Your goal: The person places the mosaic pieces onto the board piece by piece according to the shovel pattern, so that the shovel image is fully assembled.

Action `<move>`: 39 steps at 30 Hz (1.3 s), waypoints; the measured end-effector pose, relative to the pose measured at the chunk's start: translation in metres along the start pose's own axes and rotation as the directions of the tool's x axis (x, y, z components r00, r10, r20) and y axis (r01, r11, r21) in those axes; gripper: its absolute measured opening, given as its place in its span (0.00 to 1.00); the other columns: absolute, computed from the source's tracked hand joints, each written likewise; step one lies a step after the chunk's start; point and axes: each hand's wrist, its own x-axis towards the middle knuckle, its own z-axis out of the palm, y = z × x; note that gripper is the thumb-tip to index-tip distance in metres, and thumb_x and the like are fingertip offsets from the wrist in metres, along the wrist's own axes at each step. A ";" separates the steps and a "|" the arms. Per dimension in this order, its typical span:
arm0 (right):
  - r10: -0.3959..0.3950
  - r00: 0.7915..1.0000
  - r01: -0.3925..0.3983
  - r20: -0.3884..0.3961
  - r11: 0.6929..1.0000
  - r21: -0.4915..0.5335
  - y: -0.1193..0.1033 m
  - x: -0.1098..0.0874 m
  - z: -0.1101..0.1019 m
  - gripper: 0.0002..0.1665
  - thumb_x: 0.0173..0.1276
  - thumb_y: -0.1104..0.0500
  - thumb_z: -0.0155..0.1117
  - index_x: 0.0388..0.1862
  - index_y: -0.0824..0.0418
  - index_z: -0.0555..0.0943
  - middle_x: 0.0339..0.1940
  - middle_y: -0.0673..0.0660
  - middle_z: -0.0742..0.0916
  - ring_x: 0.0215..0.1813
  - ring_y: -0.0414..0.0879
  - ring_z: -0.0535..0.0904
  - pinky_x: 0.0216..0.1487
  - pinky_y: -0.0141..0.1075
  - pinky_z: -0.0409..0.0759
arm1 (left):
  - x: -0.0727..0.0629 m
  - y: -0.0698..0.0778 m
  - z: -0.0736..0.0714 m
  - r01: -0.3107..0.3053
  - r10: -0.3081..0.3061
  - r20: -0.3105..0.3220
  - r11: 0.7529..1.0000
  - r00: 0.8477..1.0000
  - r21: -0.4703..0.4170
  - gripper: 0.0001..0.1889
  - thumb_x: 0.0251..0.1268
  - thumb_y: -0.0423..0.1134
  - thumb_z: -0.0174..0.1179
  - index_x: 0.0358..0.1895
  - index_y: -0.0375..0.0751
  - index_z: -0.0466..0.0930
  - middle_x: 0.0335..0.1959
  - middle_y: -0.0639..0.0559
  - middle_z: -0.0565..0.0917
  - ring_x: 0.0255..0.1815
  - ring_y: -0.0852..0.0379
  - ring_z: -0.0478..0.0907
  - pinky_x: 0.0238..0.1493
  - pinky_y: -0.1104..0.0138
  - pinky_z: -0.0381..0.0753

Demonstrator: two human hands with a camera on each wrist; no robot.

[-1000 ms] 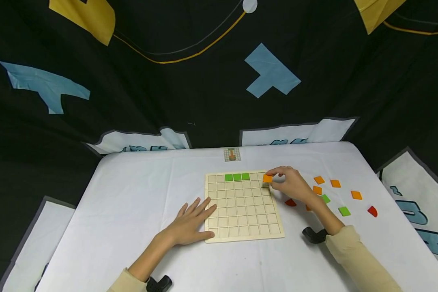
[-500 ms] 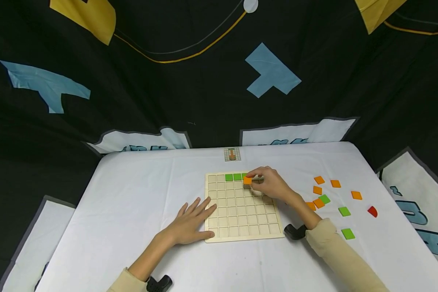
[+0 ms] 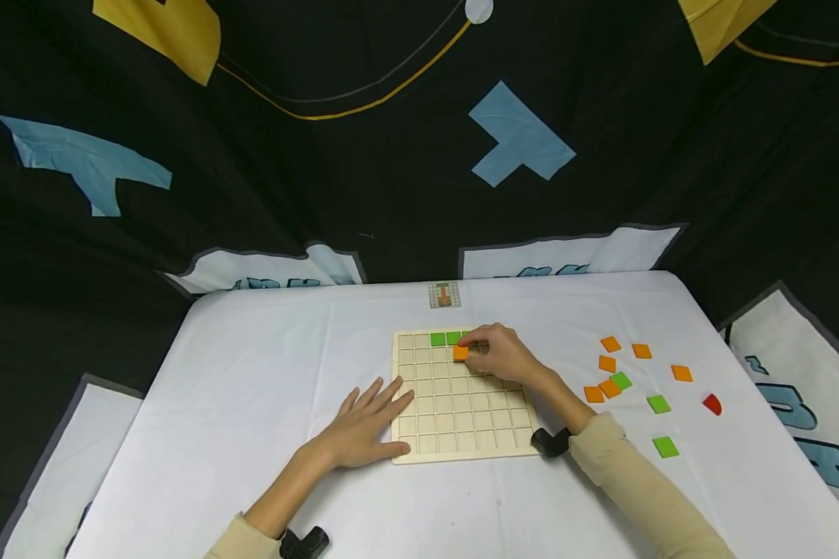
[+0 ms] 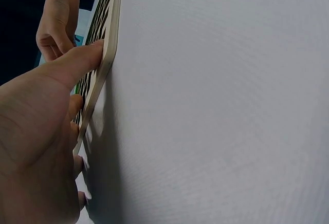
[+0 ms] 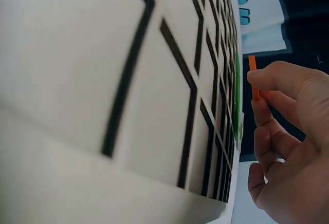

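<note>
A pale wooden grid board [image 3: 447, 404] lies on the white table. In its top row sit green square tiles [image 3: 437, 339], the rightmost partly hidden by fingers. My right hand [image 3: 506, 359] pinches an orange square tile [image 3: 461, 353] between thumb and fingers, over the second row just below the green ones. The right wrist view shows that orange tile [image 5: 254, 78] edge-on, held above the grid. My left hand [image 3: 367, 431] is spread flat at the board's left edge, fingertips and thumb resting on the frame; its thumb [image 4: 82, 62] presses the rim in the left wrist view.
Loose orange tiles [image 3: 607, 364], green tiles [image 3: 659, 404] and a red rounded piece [image 3: 712, 404] lie scattered on the table right of the board. Behind the board is a small card [image 3: 444, 295] with a gridded picture. A dark printed cloth [image 3: 363, 178] hangs behind the table.
My right hand has carried the orange tile leftward across the board and slightly nearer, from the top right to below the green tiles. My left hand has stayed in place.
</note>
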 end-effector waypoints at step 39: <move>-0.005 1.000 0.007 0.015 0.985 -0.170 -0.005 0.012 0.010 0.15 0.61 0.62 0.73 0.48 0.57 0.89 0.49 0.52 0.88 0.54 0.57 0.76 0.55 0.56 0.66 | 0.000 -0.001 0.002 0.014 -0.014 0.001 1.000 1.000 -0.009 0.42 0.68 0.64 0.56 0.80 0.51 0.55 0.82 0.47 0.47 0.80 0.40 0.37 0.72 0.37 0.35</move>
